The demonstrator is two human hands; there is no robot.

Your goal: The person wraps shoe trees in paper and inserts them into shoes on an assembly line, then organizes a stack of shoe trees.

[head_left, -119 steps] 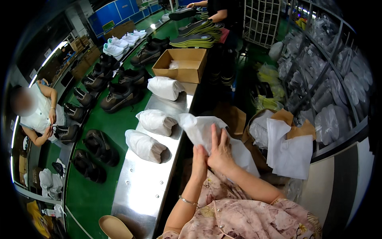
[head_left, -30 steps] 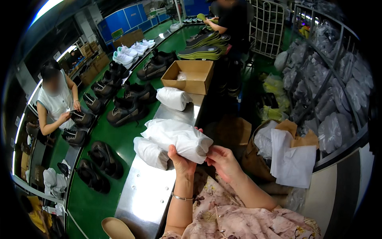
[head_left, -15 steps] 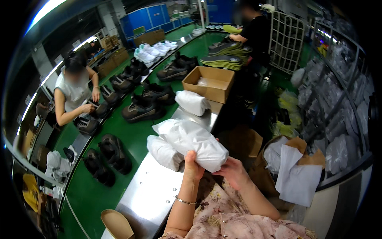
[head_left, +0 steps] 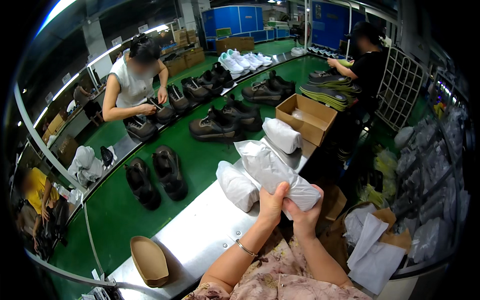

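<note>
Both my hands are closed round the near end of a bundle wrapped in white paper (head_left: 274, 169), which tilts up and away over the metal ledge. My left hand (head_left: 272, 204) grips its left side with the thumb on top. On the other side, my right hand (head_left: 303, 212) presses the end of the paper, its fingers partly hidden below. What the paper covers is hidden. A second white paper bundle (head_left: 236, 187) lies just left of it on the ledge, and a third wrapped bundle (head_left: 282, 136) rests farther back beside the cardboard box.
An open cardboard box (head_left: 307, 117) stands on the ledge's far part; a tan shoe-shaped insert (head_left: 149, 261) lies near. Dark shoes (head_left: 169, 172) sit on the green conveyor (head_left: 200, 197). Co-workers stand across and at the far right. White paper sheets (head_left: 372, 252) hang at my right.
My view has turned left, so the scene sits farther right. My right hand has come round the near end of the wrapped bundle, its thumb now beside the left thumb.
</note>
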